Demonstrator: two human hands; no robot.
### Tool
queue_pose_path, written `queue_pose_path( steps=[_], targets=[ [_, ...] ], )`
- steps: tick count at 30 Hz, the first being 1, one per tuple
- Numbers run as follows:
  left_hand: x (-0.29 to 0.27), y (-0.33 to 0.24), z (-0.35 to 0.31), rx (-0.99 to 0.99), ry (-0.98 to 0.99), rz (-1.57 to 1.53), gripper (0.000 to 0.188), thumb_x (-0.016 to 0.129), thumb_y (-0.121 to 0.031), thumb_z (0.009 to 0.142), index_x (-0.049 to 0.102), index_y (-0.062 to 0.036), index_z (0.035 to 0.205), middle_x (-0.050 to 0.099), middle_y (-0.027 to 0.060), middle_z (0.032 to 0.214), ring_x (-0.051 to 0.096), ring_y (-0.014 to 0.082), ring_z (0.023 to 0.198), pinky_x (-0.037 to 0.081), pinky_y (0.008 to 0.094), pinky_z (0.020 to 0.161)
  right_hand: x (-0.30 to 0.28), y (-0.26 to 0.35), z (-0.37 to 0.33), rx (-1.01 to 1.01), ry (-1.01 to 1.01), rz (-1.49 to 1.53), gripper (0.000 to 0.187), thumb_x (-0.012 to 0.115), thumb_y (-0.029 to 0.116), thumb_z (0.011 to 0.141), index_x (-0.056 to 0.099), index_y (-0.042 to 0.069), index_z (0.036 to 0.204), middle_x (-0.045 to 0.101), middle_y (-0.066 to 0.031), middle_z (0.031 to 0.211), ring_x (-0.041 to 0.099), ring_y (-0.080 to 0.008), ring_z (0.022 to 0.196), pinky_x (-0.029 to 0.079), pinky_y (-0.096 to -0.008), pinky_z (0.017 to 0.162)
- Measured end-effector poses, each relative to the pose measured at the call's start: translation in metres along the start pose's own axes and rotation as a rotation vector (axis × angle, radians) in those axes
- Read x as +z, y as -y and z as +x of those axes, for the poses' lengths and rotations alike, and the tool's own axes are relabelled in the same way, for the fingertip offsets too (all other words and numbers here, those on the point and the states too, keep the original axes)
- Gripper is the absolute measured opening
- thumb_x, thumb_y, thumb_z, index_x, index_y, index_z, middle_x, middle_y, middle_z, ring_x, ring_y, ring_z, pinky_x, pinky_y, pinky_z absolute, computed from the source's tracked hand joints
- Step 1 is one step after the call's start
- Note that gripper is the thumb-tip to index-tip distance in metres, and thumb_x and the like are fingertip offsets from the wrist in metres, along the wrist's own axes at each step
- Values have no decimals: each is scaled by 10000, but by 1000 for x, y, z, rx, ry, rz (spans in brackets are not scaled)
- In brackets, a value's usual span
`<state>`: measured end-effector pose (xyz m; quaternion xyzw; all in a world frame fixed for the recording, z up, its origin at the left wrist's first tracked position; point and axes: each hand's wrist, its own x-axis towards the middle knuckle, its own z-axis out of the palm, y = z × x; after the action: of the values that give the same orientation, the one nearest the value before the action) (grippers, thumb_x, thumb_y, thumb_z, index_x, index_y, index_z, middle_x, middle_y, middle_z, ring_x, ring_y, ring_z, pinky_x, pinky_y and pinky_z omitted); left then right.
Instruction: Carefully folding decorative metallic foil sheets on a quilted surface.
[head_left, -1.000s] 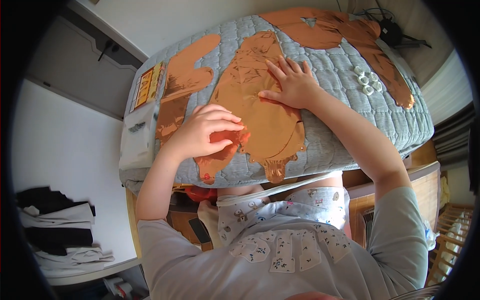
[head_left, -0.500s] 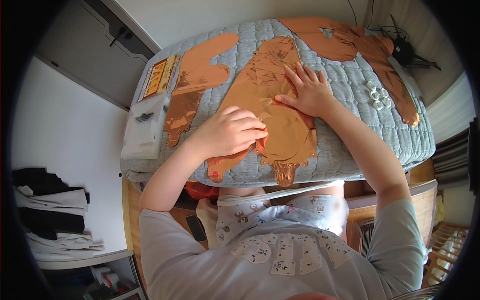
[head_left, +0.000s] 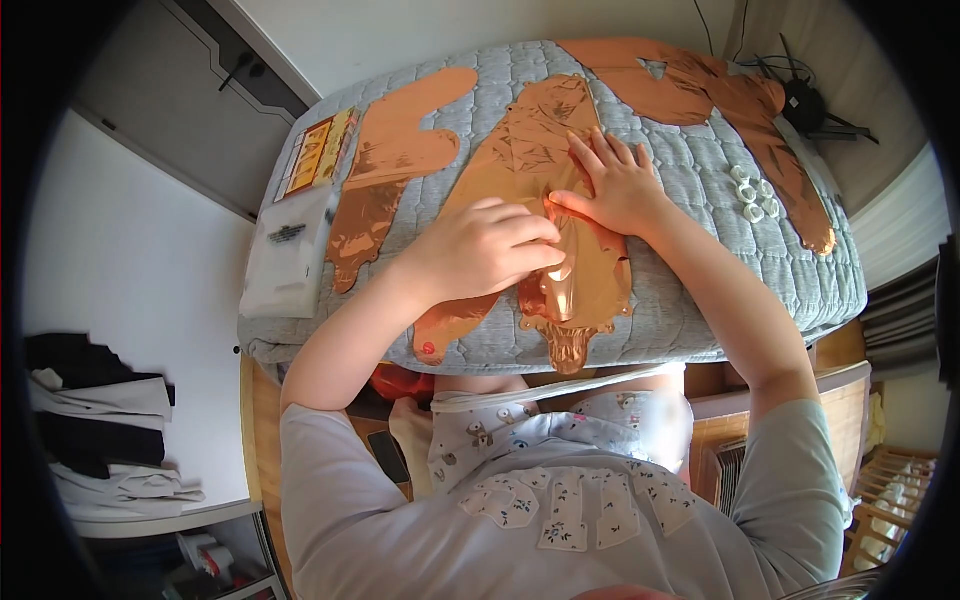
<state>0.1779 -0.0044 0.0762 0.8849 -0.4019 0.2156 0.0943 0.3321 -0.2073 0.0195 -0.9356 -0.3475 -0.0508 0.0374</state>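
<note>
A flat copper-coloured foil balloon (head_left: 540,120) lies in front of me on a grey quilted mattress, its narrow tail (head_left: 570,352) hanging at the near edge. My left hand (head_left: 490,250) is closed on a fold of this foil near its middle, lifting a shiny ridge. On the balloon's right side my right hand (head_left: 618,190) rests with its fingers spread, the thumb stretched toward the left fingertips. Left of it lies a second flat copper foil balloon (head_left: 400,150). A third copper foil balloon (head_left: 640,85) stretches along the far right.
Several white ribbon rolls (head_left: 752,195) sit on the mattress (head_left: 680,300) at the right. A black router-like device (head_left: 803,103) with antennas stands behind them. At the left lie a printed packet (head_left: 316,155) and a clear plastic bag (head_left: 288,255).
My left hand has moved slightly right and up, pulling the foil into a raised fold toward the right thumb. My right hand has stayed nearly still.
</note>
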Motion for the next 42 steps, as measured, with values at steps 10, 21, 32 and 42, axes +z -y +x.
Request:
queue_pose_path(
  steps=[10, 21, 32, 42],
  targets=[
    [31, -4, 25, -22, 129, -195, 437, 776, -158, 833, 721, -193, 1265, 681, 4, 1242, 682, 227, 1038, 552, 376, 924, 7, -4, 2, 2, -11, 2, 991, 426, 827, 920, 235, 198, 1662, 261, -174, 1699, 206, -327, 1585, 142, -610, 1259],
    [15, 3, -4, -161, 89, -215, 435, 710, 51, 771, 699, -146, 1158, 562, 41, 1363, 643, 265, 1088, 534, 424, 939, 4, -3, 0, -16, -25, 40, 1031, 413, 865, 896, 254, 189, 1658, 275, -194, 1689, 221, -342, 1578, 150, -612, 1254],
    [-1, 12, -1, -162, 438, -213, 215, 713, -80, 793, 732, -147, 997, 714, -51, 1109, 676, 170, 927, 491, 341, 825, 3, 0, 0, -8, -14, 21, 1038, 393, 876, 895, 250, 189, 1659, 268, -195, 1691, 214, -335, 1581, 148, -608, 1255],
    [6, -1, 5, -17, 211, -204, 208, 713, -53, 794, 739, -156, 973, 701, -33, 1146, 678, 206, 996, 513, 373, 860, 0, 0, 0, -3, 21, -2, 1008, 376, 858, 915, 228, 200, 1665, 258, -181, 1698, 212, -330, 1581, 139, -606, 1259]
  ],
)
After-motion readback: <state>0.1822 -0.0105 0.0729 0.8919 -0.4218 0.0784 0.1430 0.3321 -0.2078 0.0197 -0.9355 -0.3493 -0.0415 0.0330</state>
